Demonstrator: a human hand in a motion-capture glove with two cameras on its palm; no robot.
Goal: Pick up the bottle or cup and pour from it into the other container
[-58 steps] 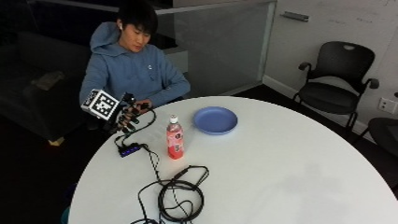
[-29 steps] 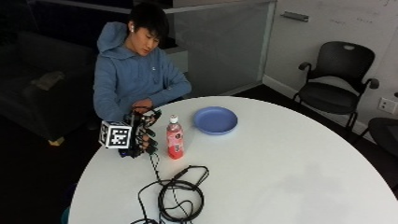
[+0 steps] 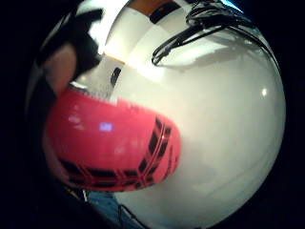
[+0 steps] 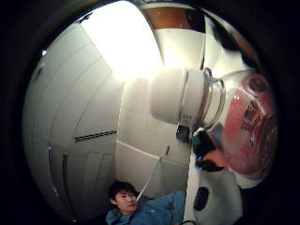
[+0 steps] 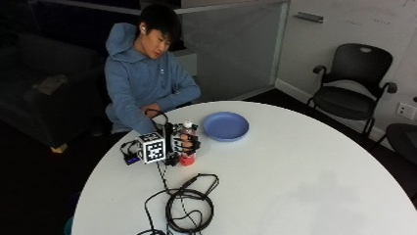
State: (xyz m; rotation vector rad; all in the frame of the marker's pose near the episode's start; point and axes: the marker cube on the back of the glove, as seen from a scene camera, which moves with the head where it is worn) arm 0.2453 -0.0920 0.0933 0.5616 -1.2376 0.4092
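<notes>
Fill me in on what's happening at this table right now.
A person seated at the round white table has their gloved right hand wrapped around a pink bottle, which stands upright on the table. Its white cap is on. A blue plate lies just beyond the bottle, apart from it and with nothing on it. A coil of black cable lies on the table nearer the camera. Nothing has been poured yet.

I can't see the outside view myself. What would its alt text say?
A seated person's gloved right hand grips a capped red bottle standing on a round white table. A blue plate sits just beyond it, and coiled black cables lie nearer the camera.
</notes>
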